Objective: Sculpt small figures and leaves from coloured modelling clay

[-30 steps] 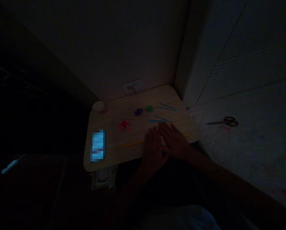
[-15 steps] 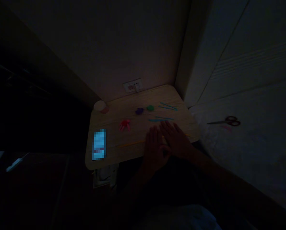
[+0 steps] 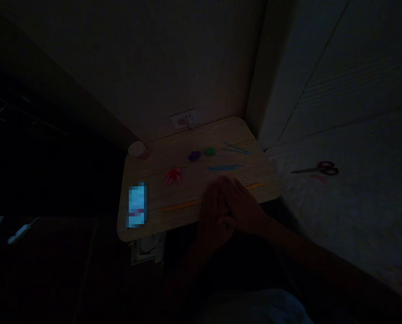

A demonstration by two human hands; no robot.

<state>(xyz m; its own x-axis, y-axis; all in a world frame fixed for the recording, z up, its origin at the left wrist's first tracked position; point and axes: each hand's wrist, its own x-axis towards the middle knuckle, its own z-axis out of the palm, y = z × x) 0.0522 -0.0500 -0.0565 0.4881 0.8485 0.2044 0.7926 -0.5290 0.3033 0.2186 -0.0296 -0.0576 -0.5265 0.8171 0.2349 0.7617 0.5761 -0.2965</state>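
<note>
The room is very dark. My left hand [image 3: 213,215] and my right hand [image 3: 244,204] lie flat, fingers stretched out, side by side on the near edge of a small wooden table [image 3: 194,180]. They rest on a long yellow-orange strip [image 3: 182,204] that runs under both palms. Just beyond my fingertips lies a teal strip [image 3: 225,168]. Further back sit a red clay figure [image 3: 174,176], a purple lump [image 3: 194,155] and a green lump [image 3: 210,151].
A lit phone [image 3: 136,204] lies at the table's left front. A small round container [image 3: 138,149] stands at the back left, a wall socket [image 3: 183,119] behind. More teal sticks [image 3: 236,149] lie back right. Scissors [image 3: 317,169] rest on the pale surface to the right.
Both hands have slid back toward me along the table, from near the teal strip to the front edge. The long strip shows further to the right.
</note>
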